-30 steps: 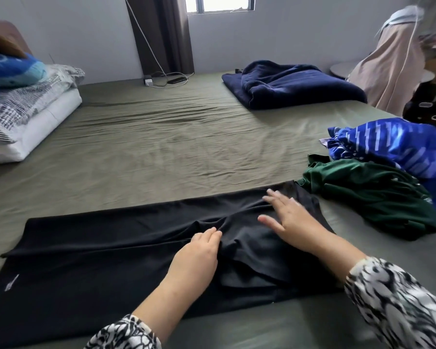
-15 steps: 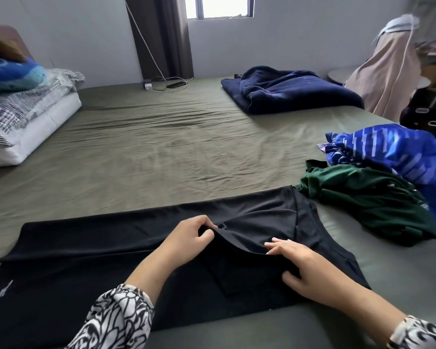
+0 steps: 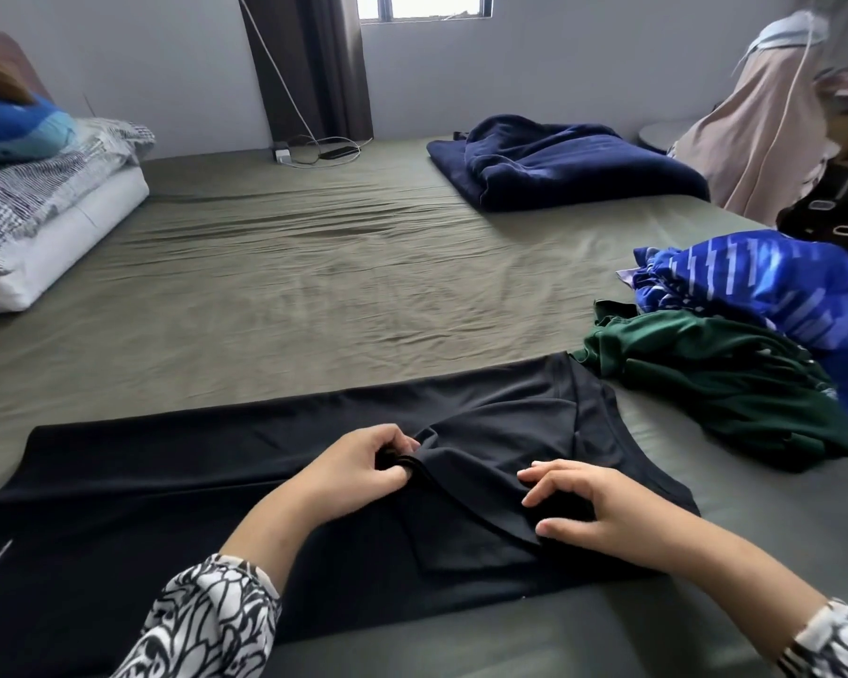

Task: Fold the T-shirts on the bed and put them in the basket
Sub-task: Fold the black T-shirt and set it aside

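Black T-shirt (image 3: pixel 177 486) lies spread flat across the near edge of the bed (image 3: pixel 314 286). Left hand (image 3: pixel 358 469) pinches a fold of its fabric near the middle; right hand (image 3: pixel 588 501) curls its fingers round the folded sleeve edge just beside it. To the right, a crumpled green shirt (image 3: pixel 715 384) lies against a blue patterned shirt (image 3: pixel 774 281). A navy blanket (image 3: pixel 559 163) sits farther back.

One head-worn camera was aimed forward and down across the bed (image 3: pixel 314 286); the hands were seen close, at 6 o'clock.
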